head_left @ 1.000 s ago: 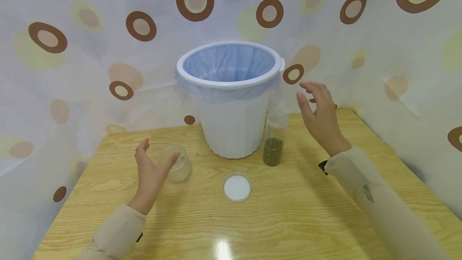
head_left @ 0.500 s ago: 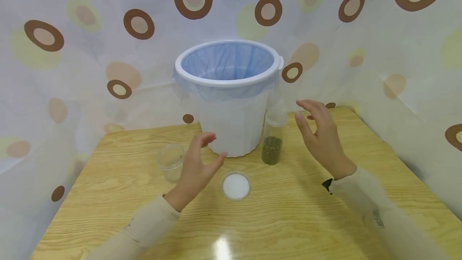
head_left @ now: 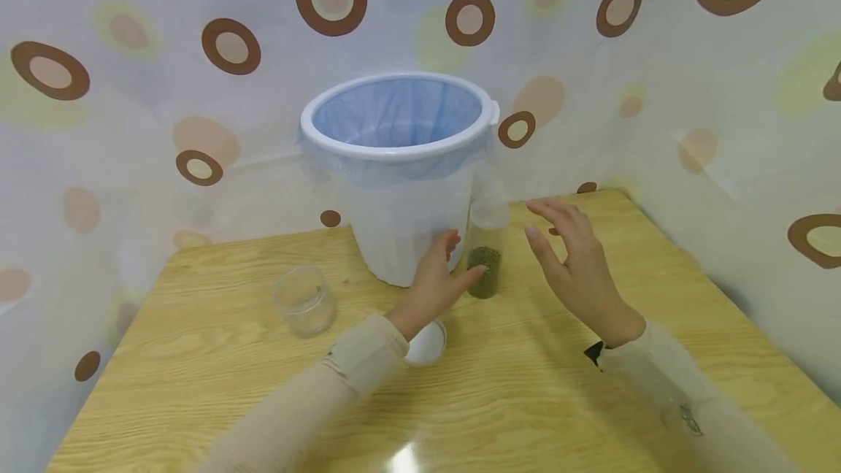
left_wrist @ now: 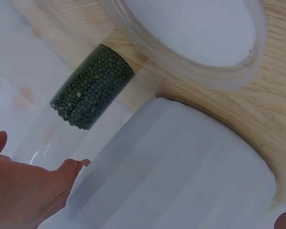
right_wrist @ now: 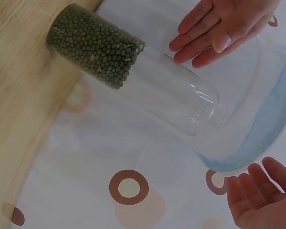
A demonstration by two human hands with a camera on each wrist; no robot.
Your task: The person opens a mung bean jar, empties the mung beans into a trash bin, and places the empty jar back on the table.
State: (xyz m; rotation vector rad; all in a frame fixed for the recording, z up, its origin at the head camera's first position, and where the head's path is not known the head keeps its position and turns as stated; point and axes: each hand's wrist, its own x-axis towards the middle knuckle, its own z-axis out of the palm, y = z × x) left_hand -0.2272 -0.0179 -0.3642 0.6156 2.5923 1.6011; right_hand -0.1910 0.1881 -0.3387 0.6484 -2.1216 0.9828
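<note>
1. Bottle, clear & tall, stands upright on wood-grain table, just R of the bin as seen from head cam; approx. lower half full of green mung beans, upper part see-thru.
2. L hand right beside bottle, btw it & the bin in head view; thumb tip overlaps bean level there. Grip open, fingers fairly straight, thumb spread; can't tell if any fingertip touches the glass or plastic.
3. R hand on bottle's other side, raised above table, apart from it. Grip open too, nothing held, fingers loosely bent, thumb away from them.
4. Bin, white, at back of table, upright; blue see-thru liner inside, folded out over the rim.
5. Round white disc w/ clear rim flat on table in front of bin, partly hidden by L wrist & cuff; lid or shallow dish, can't tell.
6. Clear squat jar upright on table, L of disc, well apart from bottle.
7. Beige sleeves on both arms; bkgd = pale sheet w/ brown rings & pastel spots.
</note>
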